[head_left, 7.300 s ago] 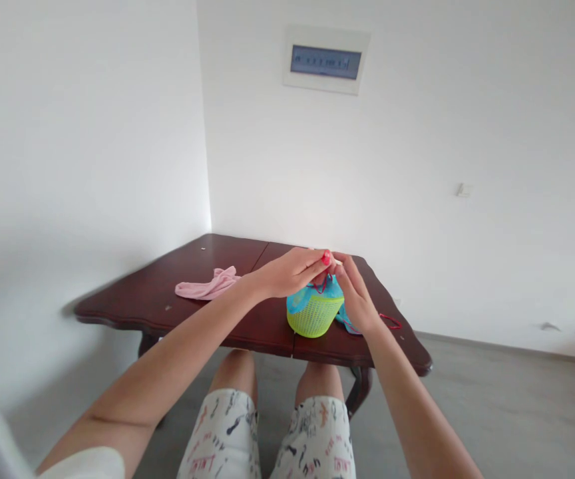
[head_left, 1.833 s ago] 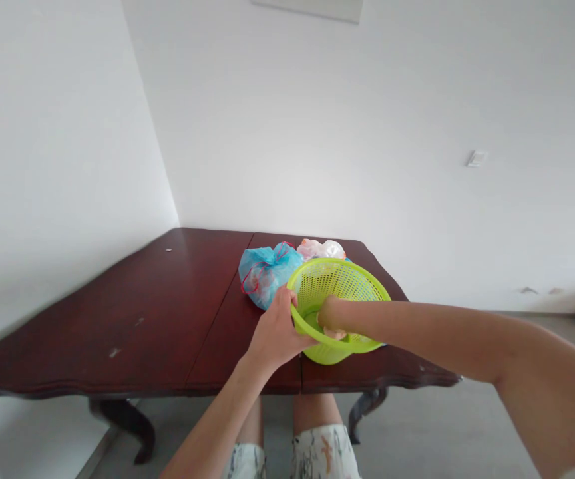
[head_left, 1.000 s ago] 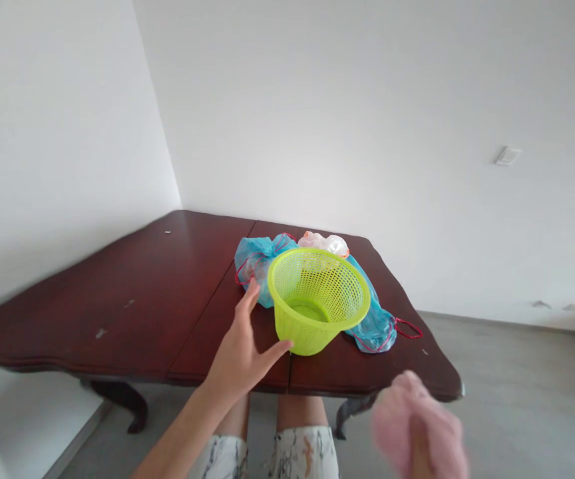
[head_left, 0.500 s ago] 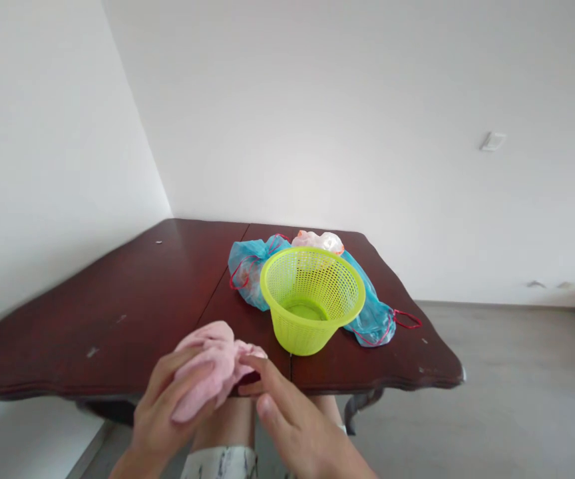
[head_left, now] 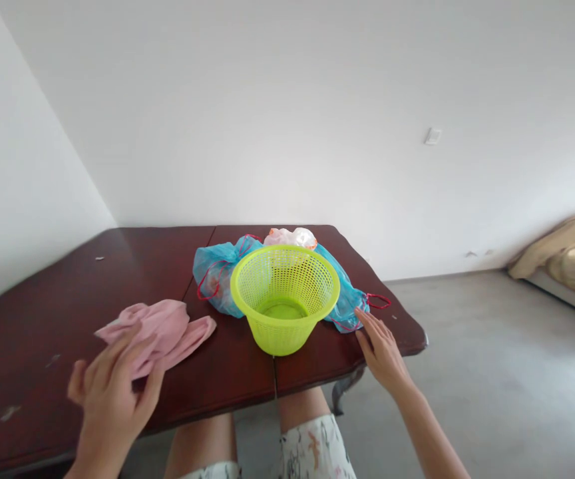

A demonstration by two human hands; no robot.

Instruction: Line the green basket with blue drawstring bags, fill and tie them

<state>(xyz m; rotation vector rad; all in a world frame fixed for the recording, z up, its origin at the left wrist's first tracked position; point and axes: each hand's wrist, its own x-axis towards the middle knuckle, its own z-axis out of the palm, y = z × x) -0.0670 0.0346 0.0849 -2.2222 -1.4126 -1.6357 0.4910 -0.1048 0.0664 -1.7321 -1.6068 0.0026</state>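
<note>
A crumpled pink cloth (head_left: 162,329) lies on the left part of the table. Over its near edge is my left hand (head_left: 115,386), fingers apart and holding nothing; whether it touches the cloth I cannot tell. My right hand (head_left: 380,349), fingers stretched out, is at the near end of a blue plastic bag (head_left: 345,303) with a red drawstring. Between the hands stands a lime-green perforated basket (head_left: 285,332), upright, with nothing visible inside. To its left sits another blue drawstring bag (head_left: 220,266) with something in it. Behind the basket, a whitish bag (head_left: 292,237) with orange edging is partly hidden.
The dark wooden table (head_left: 237,379) has a wavy edge and a seam running through it. White walls stand behind and to the left. At the far right, a bed or sofa under a tan cover (head_left: 572,259) rests on the grey floor.
Both hands have let go of the pink cloth, which now lies spread out more on the table. My right hand has moved right to the blue bag. The view has turned right.
</note>
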